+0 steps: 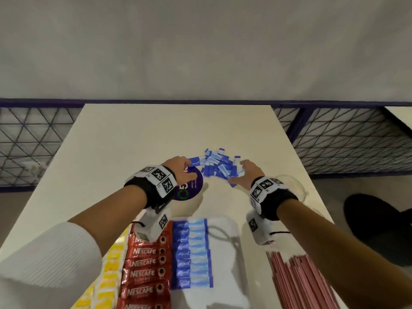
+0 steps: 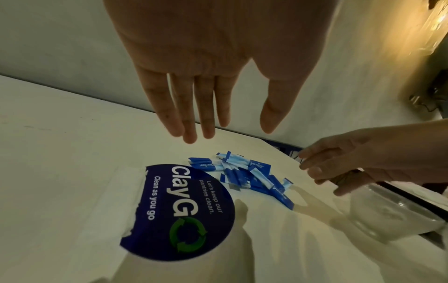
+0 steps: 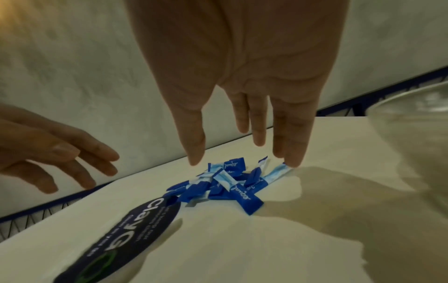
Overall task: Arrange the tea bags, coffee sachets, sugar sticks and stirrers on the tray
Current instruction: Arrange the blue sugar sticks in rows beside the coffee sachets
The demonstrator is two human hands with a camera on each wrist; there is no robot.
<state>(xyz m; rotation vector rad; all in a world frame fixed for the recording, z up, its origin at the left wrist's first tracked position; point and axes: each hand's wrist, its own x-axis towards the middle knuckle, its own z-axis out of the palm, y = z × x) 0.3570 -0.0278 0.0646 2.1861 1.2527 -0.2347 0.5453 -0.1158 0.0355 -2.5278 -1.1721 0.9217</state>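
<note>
A loose pile of blue sugar sticks (image 1: 217, 166) (image 2: 249, 176) (image 3: 230, 183) lies on the table beyond the tray. My left hand (image 1: 185, 166) (image 2: 227, 134) hovers open at the pile's left edge, fingers straight and holding nothing. My right hand (image 1: 243, 172) (image 3: 242, 153) is open at the pile's right edge, one fingertip (image 3: 292, 163) touching a stick. On the white tray (image 1: 225, 264) near me lie rows of yellow tea bags (image 1: 107, 270), red coffee sachets (image 1: 145, 270) and blue sugar sticks (image 1: 192, 253). Pink stirrers (image 1: 298, 282) lie to the right.
A round purple sticker (image 1: 189, 186) (image 2: 184, 210) is on the table under my left hand. A clear glass bowl (image 1: 294, 186) (image 2: 392, 216) stands by my right wrist near the table's right edge. A black seat (image 1: 379, 226) is on the floor at right.
</note>
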